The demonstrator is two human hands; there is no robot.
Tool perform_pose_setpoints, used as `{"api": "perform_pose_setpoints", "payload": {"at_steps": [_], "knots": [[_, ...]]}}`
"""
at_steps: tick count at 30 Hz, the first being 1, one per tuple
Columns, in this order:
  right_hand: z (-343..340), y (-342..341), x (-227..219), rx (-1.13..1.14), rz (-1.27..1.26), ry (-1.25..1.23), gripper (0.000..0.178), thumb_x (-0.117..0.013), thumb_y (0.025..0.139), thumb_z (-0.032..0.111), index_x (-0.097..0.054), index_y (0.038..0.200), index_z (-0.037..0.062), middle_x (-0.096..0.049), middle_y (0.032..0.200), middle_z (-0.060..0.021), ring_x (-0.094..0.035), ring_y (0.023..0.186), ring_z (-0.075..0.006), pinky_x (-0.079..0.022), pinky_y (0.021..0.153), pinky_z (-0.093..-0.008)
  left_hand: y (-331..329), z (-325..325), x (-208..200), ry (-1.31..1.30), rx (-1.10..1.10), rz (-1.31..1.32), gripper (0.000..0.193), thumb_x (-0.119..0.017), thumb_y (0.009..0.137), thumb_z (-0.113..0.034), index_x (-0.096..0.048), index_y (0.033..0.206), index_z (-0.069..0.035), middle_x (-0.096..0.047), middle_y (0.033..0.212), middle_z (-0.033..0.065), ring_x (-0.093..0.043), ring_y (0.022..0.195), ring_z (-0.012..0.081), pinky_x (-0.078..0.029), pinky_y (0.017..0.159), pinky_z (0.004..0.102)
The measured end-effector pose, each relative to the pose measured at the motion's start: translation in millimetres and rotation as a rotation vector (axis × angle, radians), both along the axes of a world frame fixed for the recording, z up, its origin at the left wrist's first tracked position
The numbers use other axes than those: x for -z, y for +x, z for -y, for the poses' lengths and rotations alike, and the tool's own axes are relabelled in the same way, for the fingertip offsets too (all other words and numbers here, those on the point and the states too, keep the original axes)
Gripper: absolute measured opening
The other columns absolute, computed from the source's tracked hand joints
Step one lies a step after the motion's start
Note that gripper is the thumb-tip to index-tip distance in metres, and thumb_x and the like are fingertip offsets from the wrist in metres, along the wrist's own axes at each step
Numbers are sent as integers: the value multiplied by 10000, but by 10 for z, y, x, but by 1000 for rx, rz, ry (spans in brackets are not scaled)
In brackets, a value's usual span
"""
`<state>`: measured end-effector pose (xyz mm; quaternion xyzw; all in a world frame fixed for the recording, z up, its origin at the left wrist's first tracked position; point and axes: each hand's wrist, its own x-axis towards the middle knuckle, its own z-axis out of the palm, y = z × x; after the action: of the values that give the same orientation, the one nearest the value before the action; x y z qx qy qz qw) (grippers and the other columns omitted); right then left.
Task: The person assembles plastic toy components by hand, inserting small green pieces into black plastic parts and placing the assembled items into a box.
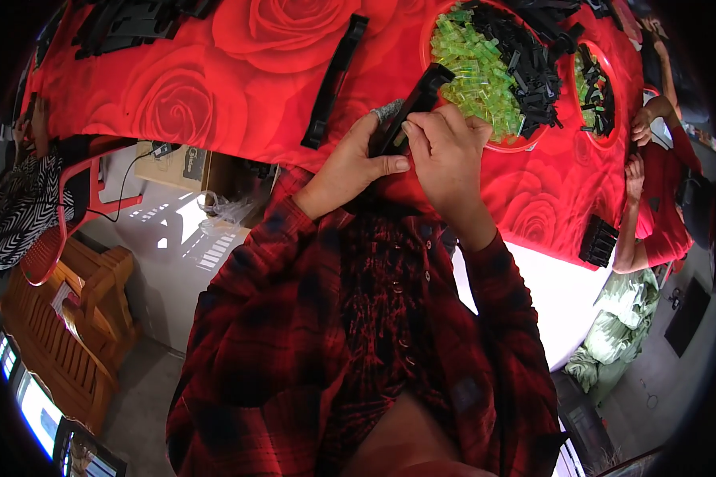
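My left hand point(354, 165) is closed round a long black plastic bar point(426, 89), held tilted above the table's near edge. A grey covering wraps one of its fingertips. Thumb and fingers of my right hand point(452, 155) are pinched together against the bar; whatever lies between them is hidden. A similar black plastic bar point(334, 87) rests on the cloth, left of my hands. Just beyond my right hand stands a round red tray point(426, 48) with a heap of small clear yellow-green pieces point(473, 75) and a heap of small black pieces point(537, 87).
A red rose-print cloth point(183, 87) covers the table. A smaller red tray point(612, 131) holds similar pieces. Black parts point(127, 28) lie far left, and a black block of parts point(598, 241) sits near the right edge. Other people sit at both sides; a cardboard box point(183, 164) stands below.
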<state>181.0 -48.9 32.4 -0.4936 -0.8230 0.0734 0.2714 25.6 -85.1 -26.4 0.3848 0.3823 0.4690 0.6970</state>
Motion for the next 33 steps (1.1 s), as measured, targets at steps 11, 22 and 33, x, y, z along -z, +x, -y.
{"api": "perform_pose_setpoints", "payload": {"at_steps": [11,22,33], "knots": [[42,-17,-199,-129,130,-5,213,-657,770,100,-705,968,35,-526,775,-25,-571,772,-196,-348,831,-407,-4,19,-121,-63,-13,135,562,-654,924,5,-396,1422,-25,-545,1250,11,-511,1158,94,-428,1009,251],[31,58,-175,-139,98,-48,218,-682,737,80,-710,949,34,-553,794,-38,-572,788,-217,-356,840,-415,179,-6,-75,13,-95,-179,234,-563,1013,-123,-542,1209,4,-599,1077,8,-544,993,82,-456,877,235],[16,84,-188,-112,-141,-424,232,-619,815,35,-702,1031,26,-611,824,-105,-578,773,-305,-418,735,-398,210,-70,-56,-149,-135,-78,169,-569,1013,-132,-545,1120,-3,-582,987,-10,-533,913,67,-450,805,227]]}}
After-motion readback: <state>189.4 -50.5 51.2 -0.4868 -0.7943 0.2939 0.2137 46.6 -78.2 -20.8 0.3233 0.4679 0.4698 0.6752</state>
